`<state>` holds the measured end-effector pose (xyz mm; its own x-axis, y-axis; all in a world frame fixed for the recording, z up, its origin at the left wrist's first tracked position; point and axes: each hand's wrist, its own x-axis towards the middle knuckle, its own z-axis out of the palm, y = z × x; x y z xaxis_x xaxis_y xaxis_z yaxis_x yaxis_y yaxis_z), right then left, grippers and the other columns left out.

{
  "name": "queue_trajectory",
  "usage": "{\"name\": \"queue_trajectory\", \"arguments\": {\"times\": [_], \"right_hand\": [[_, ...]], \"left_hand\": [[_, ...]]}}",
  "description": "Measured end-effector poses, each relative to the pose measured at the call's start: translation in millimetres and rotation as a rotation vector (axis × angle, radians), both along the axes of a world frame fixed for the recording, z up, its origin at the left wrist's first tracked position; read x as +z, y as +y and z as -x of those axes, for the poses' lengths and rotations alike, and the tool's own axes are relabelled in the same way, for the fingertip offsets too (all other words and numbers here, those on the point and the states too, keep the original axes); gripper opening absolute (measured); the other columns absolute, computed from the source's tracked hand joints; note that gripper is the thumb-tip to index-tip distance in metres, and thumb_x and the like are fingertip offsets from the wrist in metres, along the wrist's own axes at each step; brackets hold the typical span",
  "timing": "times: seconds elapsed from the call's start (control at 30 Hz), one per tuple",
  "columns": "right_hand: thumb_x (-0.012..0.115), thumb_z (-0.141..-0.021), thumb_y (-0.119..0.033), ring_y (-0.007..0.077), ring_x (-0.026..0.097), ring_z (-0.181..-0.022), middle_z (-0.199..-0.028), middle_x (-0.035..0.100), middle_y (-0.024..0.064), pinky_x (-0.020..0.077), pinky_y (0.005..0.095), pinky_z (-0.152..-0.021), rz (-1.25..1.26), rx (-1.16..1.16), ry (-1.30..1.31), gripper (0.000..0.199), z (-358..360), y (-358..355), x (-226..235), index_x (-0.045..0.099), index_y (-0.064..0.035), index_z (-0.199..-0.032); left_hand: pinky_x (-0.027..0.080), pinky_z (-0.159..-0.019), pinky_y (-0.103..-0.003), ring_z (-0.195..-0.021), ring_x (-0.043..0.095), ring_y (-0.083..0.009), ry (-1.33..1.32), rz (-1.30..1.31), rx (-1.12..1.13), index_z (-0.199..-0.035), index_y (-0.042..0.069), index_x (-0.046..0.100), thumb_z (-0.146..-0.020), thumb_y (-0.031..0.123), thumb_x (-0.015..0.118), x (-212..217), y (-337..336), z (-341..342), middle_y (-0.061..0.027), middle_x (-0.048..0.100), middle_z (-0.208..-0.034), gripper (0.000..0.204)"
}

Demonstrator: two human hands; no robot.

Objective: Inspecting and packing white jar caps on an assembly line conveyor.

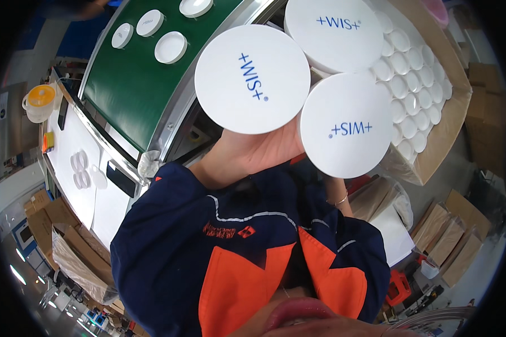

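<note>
Three round white lids [253,78] with blue print are close to the camera, spread in a cluster with their flat faces toward me. Beneath the left one, my left hand [264,150] is turned palm up, holding from below; its fingers are hidden behind the lids. Behind the lower right lid [346,124], my right hand is out of sight, and only the wrist [337,194] with a thin bracelet shows. The third lid [334,33] sits higher, its lower edge overlapped by the lower right one; what supports it is hidden.
A green conveyor belt [135,90] with a metal edge carries several white lids. To the right, an open carton [461,106] holds rows of white lids. On the left table lie a dark phone [121,178], clear round pieces [80,168] and a yellow-topped jug [39,104].
</note>
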<state>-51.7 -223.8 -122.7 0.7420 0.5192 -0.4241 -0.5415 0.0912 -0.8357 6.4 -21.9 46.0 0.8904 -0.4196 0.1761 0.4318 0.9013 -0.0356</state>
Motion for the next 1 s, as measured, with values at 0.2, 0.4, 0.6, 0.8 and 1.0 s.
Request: {"name": "queue_trajectory", "arguments": {"times": [0.2, 0.4, 0.6, 0.8, 1.0], "right_hand": [[0.059, -0.090, -0.014, 0.0195, 0.059, -0.098, -0.113, 0.060, 0.0103, 0.0470, 0.0298, -0.087, -0.018, 0.005, -0.036, 0.036, -12, 5, -2, 0.053, 0.0021, -0.122], [0.059, -0.090, -0.014, 0.0197, 0.059, -0.098, -0.113, 0.061, 0.0107, 0.0474, 0.0300, -0.086, -0.031, 0.025, -0.053, 0.035, -21, 9, -1, 0.054, 0.0021, -0.121], [0.059, -0.090, -0.014, 0.0199, 0.060, -0.098, -0.112, 0.061, 0.0110, 0.0477, 0.0301, -0.086, -0.041, 0.053, -0.083, 0.034, -39, 16, 8, 0.054, 0.0021, -0.120], [0.060, -0.091, -0.025, 0.0157, 0.063, -0.088, -0.119, 0.059, 0.0134, 0.0508, 0.0291, -0.077, -0.111, 0.068, -0.018, 0.054, -55, 31, 51, 0.040, -0.0027, -0.136], [0.061, -0.089, -0.023, 0.0184, 0.063, -0.088, -0.119, 0.057, 0.0175, 0.0511, 0.0302, -0.077, -0.109, 0.059, 0.005, 0.060, -53, 33, 57, 0.035, -0.0008, -0.139]], "left_hand": [[0.041, -0.101, -0.042, -0.122, 0.050, -0.0212, -0.014, -0.269, 0.113, -0.132, 0.008, 0.047, -0.092, 0.031, 0.057, -4, -39, -16, -0.0081, 0.052, -0.132, 0.047], [0.043, -0.100, -0.039, -0.120, 0.052, -0.0208, -0.006, -0.533, 0.243, -0.132, 0.008, 0.048, -0.091, 0.030, 0.058, -5, -31, -11, -0.0077, 0.054, -0.130, 0.047], [0.044, -0.099, -0.036, -0.118, 0.054, -0.0205, -0.002, -0.789, 0.389, -0.132, 0.007, 0.048, -0.091, 0.028, 0.058, -2, 47, 6, -0.0073, 0.055, -0.129, 0.047], [0.047, -0.078, -0.027, -0.093, 0.059, -0.0164, -0.435, -1.767, 0.657, -0.119, 0.008, 0.055, -0.091, 0.024, 0.059, -16, 138, -129, -0.0049, 0.059, -0.107, 0.032], [0.047, -0.067, -0.032, -0.078, 0.061, -0.0246, -0.491, -2.566, 0.891, -0.109, 0.011, 0.058, -0.091, 0.024, 0.059, -58, 216, -245, -0.0112, 0.058, -0.089, 0.022]]}}
